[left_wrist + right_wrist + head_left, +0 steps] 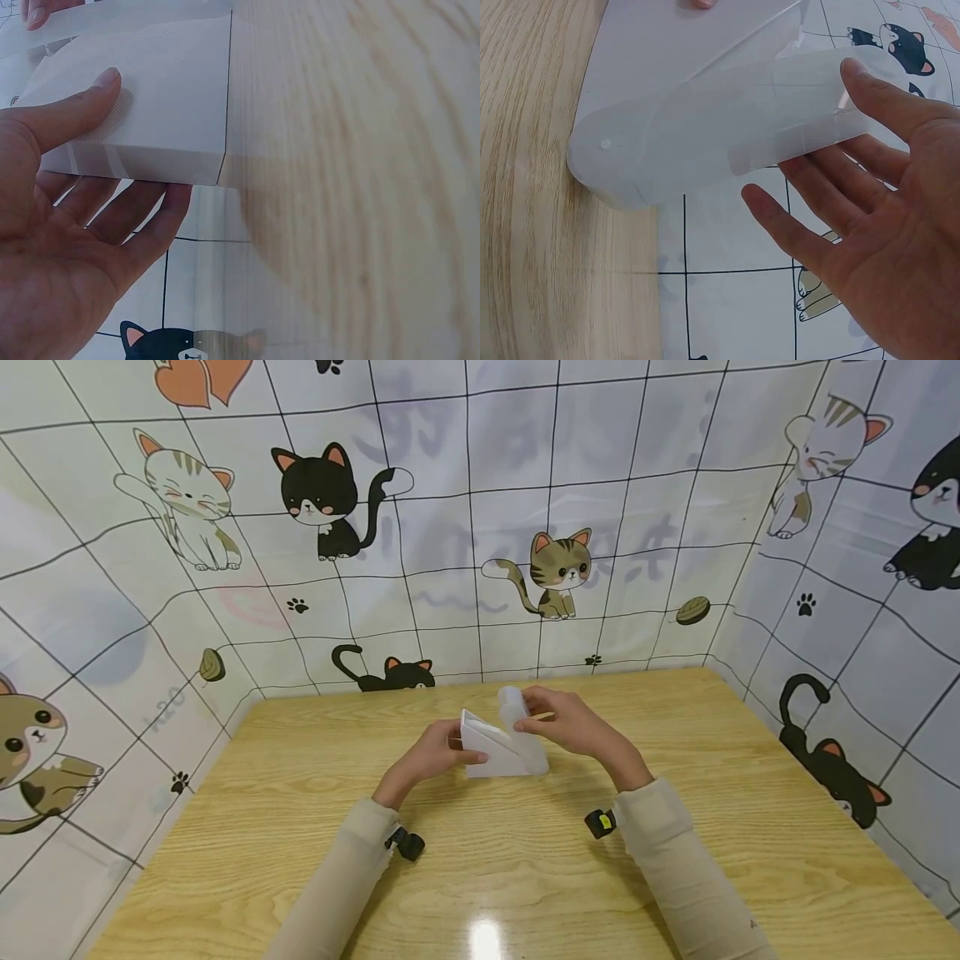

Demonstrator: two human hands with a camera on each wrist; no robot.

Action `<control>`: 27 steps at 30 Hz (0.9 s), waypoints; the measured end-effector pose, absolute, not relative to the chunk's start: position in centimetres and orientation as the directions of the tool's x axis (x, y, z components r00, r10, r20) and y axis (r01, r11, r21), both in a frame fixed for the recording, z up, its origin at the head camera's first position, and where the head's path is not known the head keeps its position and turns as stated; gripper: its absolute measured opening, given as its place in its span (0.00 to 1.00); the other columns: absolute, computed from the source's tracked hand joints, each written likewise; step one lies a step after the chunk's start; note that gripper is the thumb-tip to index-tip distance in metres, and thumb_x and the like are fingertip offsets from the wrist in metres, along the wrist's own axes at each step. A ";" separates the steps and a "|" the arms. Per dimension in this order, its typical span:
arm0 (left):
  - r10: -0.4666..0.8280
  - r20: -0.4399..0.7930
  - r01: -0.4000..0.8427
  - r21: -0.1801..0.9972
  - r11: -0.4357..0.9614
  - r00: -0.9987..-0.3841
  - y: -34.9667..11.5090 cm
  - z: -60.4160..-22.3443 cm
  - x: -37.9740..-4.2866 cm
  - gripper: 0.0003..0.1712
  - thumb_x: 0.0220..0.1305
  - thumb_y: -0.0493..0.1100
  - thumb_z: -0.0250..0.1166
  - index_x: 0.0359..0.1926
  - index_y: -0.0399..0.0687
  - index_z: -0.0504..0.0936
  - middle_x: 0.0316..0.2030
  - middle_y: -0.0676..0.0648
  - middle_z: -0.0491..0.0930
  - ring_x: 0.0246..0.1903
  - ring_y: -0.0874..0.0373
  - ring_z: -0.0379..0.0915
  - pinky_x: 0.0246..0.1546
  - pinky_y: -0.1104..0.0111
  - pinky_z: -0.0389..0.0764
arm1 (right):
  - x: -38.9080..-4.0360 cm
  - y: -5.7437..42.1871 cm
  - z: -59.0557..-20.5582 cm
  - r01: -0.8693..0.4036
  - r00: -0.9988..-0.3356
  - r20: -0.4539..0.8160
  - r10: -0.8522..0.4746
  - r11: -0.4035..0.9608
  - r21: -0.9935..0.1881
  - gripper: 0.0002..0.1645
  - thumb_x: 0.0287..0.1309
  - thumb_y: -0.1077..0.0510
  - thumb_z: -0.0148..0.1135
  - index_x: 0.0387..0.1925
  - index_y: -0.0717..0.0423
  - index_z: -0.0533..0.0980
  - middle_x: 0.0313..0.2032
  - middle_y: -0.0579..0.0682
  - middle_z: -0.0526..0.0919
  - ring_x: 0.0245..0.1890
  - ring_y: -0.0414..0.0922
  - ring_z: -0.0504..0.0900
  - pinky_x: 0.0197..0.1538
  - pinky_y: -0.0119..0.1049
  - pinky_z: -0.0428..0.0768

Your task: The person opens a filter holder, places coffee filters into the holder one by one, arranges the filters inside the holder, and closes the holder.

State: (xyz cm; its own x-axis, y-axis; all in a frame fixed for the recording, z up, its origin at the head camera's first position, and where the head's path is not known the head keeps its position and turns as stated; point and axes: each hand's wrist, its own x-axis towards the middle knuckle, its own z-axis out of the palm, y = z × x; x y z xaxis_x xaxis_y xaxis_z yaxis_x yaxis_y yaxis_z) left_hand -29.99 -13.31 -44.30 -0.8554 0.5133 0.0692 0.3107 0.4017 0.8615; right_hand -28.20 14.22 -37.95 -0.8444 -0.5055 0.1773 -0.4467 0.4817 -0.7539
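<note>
A white plastic box [495, 762] with a sloping top edge stands on the wooden table. Its translucent lid [513, 708] is swung up and tilts away from the box, joined by a round pivot [606, 144] at the lower right corner. My left hand [429, 752] grips the box at its left end, thumb flat on the near face [169, 90] and fingers around the end wall. With thumb and fingers on opposite sides, my right hand [573, 722] holds the raised end of the lid. The box's inside is mostly hidden.
The light wooden table [300, 760] ends at a back edge behind the box. White cloth walls [435, 543] with a grid and cartoon cats rise at the back and both sides. Dark wrist cameras [407, 843] sit at both sleeves.
</note>
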 end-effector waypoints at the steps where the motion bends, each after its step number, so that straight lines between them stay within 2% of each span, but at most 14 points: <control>1: 0.514 0.069 0.311 0.861 0.402 -0.855 -13.3 -44.3 -30.0 0.20 0.64 0.41 0.75 0.56 0.46 0.84 0.51 0.44 0.87 0.47 0.52 0.88 0.47 0.61 0.87 | -28.2 14.2 -37.9 -0.445 -0.845 0.175 -0.505 0.483 -0.754 0.26 0.70 0.52 0.66 0.66 0.52 0.75 0.57 0.53 0.84 0.61 0.53 0.82 0.64 0.53 0.80; 11: 0.517 0.084 0.327 0.856 0.400 -0.852 -13.3 -44.3 -30.1 0.20 0.64 0.41 0.74 0.56 0.43 0.84 0.51 0.42 0.87 0.48 0.51 0.88 0.47 0.61 0.87 | -28.4 13.9 -38.3 -0.454 -0.841 0.167 -0.514 0.503 -0.736 0.27 0.70 0.51 0.67 0.66 0.52 0.74 0.57 0.53 0.84 0.60 0.53 0.83 0.62 0.52 0.81; 27: 0.509 0.071 0.312 0.859 0.407 -0.858 -13.3 -44.3 -30.1 0.20 0.64 0.41 0.75 0.56 0.45 0.84 0.51 0.43 0.87 0.48 0.51 0.87 0.48 0.60 0.87 | -28.5 13.8 -38.7 -0.462 -0.834 0.156 -0.529 0.517 -0.720 0.26 0.70 0.50 0.66 0.65 0.53 0.75 0.57 0.53 0.85 0.59 0.53 0.84 0.62 0.52 0.82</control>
